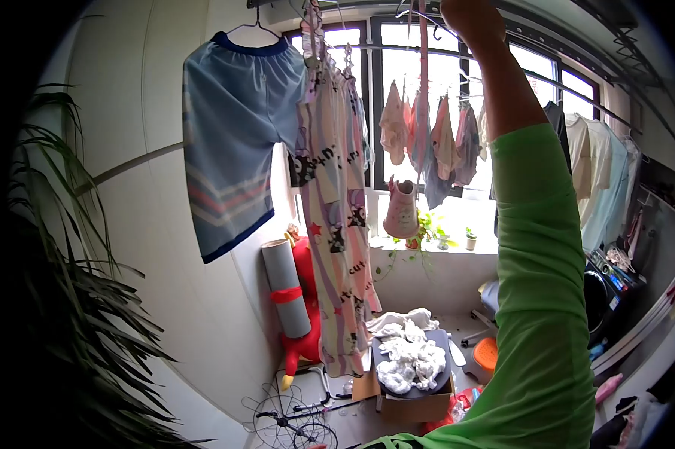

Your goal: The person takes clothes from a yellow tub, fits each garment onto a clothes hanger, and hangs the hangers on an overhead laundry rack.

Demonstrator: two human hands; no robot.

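Observation:
My right hand (473,21) is raised at the top edge, with its green sleeve (543,299) running down the right side. Its fingers look curled closed beside the drying rack bar (450,52); what they hold is cut off by the frame. Left of the hand, a pink strap (423,82) hangs down near a pink pouch-like item (402,211). Blue-grey shorts (240,127) with a dark waistband hang on a hanger (256,24). Beside them hang patterned pants (337,224) in pink, white and lilac. My left hand is out of view.
White crumpled laundry (411,359) lies on a dark-topped stool above a cardboard box (416,406). Small clothes (442,142) hang before the window, and shirts (596,161) at right. A wire hanging frame (292,423), grey roll (285,288) and leafy plant (90,299) stand around.

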